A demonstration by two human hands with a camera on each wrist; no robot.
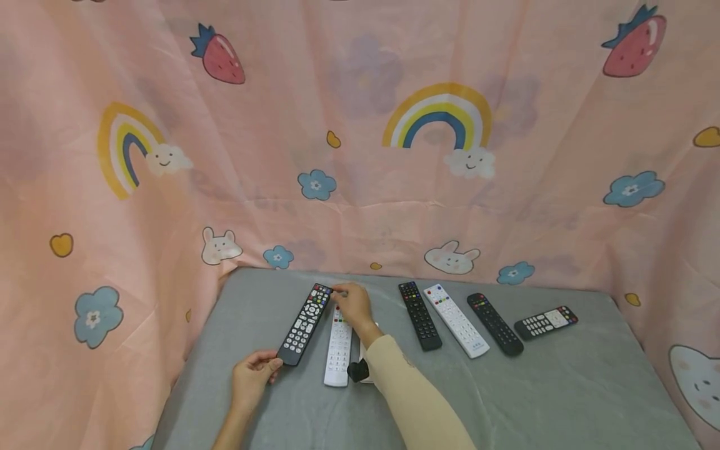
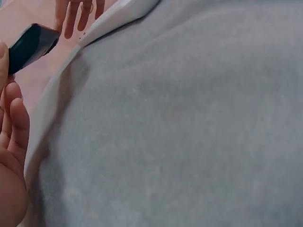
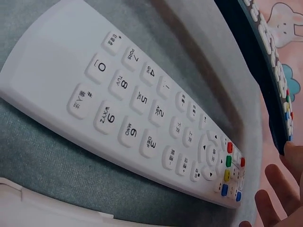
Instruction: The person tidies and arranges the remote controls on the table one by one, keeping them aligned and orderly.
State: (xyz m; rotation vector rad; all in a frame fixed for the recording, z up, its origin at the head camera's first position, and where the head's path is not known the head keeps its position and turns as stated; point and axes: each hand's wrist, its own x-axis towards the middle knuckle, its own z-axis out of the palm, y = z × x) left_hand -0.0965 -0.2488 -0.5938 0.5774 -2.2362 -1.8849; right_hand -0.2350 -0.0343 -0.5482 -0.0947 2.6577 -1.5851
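A black remote control [image 1: 304, 326] with white buttons is held tilted above the grey cloth, its keys facing up. My left hand [image 1: 251, 381] pinches its lower end between thumb and fingers. At the upper end, my right hand [image 1: 357, 307] holds the corner with its fingertips. The left wrist view shows the same remote [image 2: 31, 49] from its end, with the right hand's fingers [image 2: 78, 16] beyond it. Below the right hand lies a white remote [image 3: 135, 106] with number keys, partly covered by that hand in the head view.
To the right on the grey cloth [image 1: 540, 387] lie a slim black remote [image 1: 420, 315], a white remote [image 1: 457, 320], another black remote [image 1: 495, 324] and a short black one [image 1: 545, 322]. A white object [image 3: 42, 208] sits beside the nearer white remote, mostly under my right forearm. A pink patterned curtain [image 1: 360, 237] hangs behind.
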